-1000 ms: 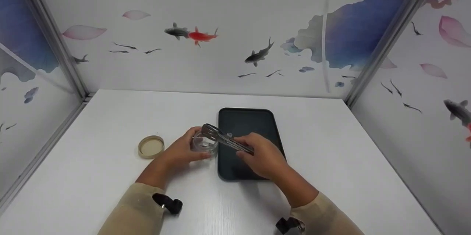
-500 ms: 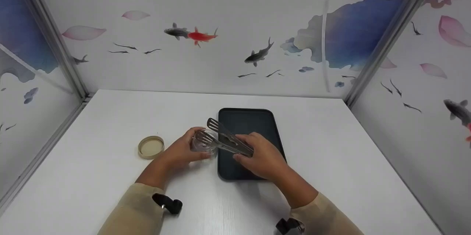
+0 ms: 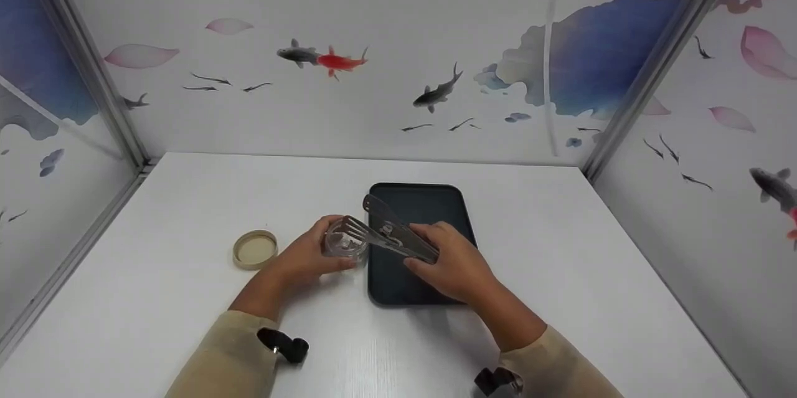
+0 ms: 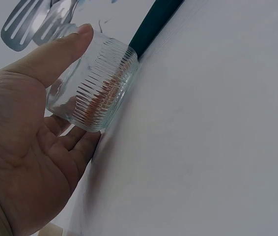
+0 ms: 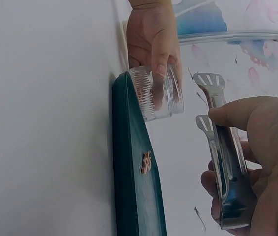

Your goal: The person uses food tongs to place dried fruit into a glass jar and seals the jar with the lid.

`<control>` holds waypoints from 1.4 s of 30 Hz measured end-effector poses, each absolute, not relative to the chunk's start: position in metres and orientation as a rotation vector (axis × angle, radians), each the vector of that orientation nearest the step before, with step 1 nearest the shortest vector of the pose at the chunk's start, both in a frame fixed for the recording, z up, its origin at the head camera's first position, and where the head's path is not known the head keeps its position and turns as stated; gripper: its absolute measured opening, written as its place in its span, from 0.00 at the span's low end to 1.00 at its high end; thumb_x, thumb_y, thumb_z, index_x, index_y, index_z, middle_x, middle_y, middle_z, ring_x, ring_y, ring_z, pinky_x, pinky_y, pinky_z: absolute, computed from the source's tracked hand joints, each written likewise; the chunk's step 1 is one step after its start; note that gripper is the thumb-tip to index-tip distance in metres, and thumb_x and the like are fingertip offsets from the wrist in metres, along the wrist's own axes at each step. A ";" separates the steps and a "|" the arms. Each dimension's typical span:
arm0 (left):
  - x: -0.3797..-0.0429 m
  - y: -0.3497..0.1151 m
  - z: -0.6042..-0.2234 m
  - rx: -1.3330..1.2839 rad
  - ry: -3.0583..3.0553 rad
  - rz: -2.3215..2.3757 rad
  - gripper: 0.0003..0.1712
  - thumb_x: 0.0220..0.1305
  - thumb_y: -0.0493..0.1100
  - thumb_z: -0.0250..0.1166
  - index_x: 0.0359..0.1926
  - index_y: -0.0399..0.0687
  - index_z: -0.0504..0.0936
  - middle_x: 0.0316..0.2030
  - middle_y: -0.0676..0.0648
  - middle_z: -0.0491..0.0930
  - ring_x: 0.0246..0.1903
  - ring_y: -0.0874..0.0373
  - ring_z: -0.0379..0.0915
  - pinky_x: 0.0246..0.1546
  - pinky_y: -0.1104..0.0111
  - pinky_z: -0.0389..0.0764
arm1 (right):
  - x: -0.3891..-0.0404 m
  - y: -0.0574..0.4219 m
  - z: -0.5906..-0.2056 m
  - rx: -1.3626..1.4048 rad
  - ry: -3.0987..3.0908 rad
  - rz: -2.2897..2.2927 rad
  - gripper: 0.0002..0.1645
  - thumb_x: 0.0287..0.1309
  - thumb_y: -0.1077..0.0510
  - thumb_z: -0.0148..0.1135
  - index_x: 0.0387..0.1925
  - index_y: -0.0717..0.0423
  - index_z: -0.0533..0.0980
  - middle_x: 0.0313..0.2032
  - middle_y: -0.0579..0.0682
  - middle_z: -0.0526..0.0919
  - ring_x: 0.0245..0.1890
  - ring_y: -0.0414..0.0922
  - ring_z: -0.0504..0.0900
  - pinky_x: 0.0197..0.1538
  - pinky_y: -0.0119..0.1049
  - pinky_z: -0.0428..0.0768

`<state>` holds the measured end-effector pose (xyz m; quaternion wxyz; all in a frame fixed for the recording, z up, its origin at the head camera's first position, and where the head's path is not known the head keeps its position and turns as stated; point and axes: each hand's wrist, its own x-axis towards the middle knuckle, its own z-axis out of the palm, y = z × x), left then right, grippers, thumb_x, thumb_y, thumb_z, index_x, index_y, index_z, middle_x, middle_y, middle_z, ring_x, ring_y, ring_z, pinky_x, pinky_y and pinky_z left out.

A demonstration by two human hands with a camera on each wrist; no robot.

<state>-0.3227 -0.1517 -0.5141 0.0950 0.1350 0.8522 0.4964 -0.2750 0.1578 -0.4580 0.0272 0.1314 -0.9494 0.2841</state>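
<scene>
My left hand (image 3: 308, 251) grips a clear ribbed glass jar (image 4: 104, 81) with thumb and fingers, at the left edge of a dark green tray (image 3: 395, 286). Reddish-brown bits show through the glass, low in the jar. Over the tray my right hand (image 3: 454, 264) holds metal tongs (image 5: 230, 157) with slotted ends. Their two arms stand apart with nothing between them, and in the head view one end overlaps the jar's mouth. A small brownish piece (image 5: 146, 162) lies on the tray, partly behind the tongs in the head view.
Left of the left hand, a round tan lid (image 3: 255, 250) lies on the white table (image 3: 187, 323). Printed wall panels (image 3: 348, 118) enclose the table at the back and both sides.
The tongs' arms, close together a second ago, have spread apart. The right hand has drawn slightly to the right with them. The left hand and jar stay in place.
</scene>
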 end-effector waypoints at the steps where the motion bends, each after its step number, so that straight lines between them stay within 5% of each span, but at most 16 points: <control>1: -0.322 -0.152 -0.514 0.408 2.521 1.476 0.54 0.57 0.58 0.83 0.78 0.68 0.63 0.72 0.49 0.76 0.71 0.47 0.73 0.75 0.45 0.67 | -0.275 0.160 -0.458 0.396 -2.936 0.872 0.39 0.64 0.40 0.75 0.74 0.34 0.74 0.61 0.47 0.82 0.48 0.45 0.81 0.50 0.44 0.80; 10: -0.323 -0.152 -0.515 0.459 2.491 1.490 0.57 0.59 0.56 0.82 0.82 0.59 0.59 0.78 0.50 0.70 0.80 0.46 0.63 0.79 0.46 0.63 | -0.278 0.176 -0.461 0.328 -2.950 0.828 0.40 0.64 0.41 0.76 0.75 0.34 0.74 0.60 0.44 0.82 0.45 0.42 0.78 0.51 0.44 0.78; 23: -0.323 -0.153 -0.514 0.443 2.525 1.466 0.58 0.57 0.60 0.83 0.81 0.62 0.61 0.75 0.50 0.73 0.74 0.48 0.71 0.76 0.47 0.66 | -0.283 0.190 -0.468 0.258 -2.986 0.812 0.40 0.64 0.42 0.76 0.75 0.37 0.74 0.65 0.46 0.81 0.58 0.45 0.80 0.62 0.51 0.79; 42: -0.324 -0.154 -0.515 0.487 2.493 1.488 0.56 0.60 0.58 0.81 0.82 0.59 0.59 0.77 0.50 0.71 0.76 0.49 0.69 0.76 0.49 0.66 | -0.293 0.202 -0.482 0.181 -3.132 0.732 0.38 0.64 0.44 0.76 0.73 0.39 0.76 0.55 0.45 0.83 0.47 0.44 0.79 0.54 0.46 0.80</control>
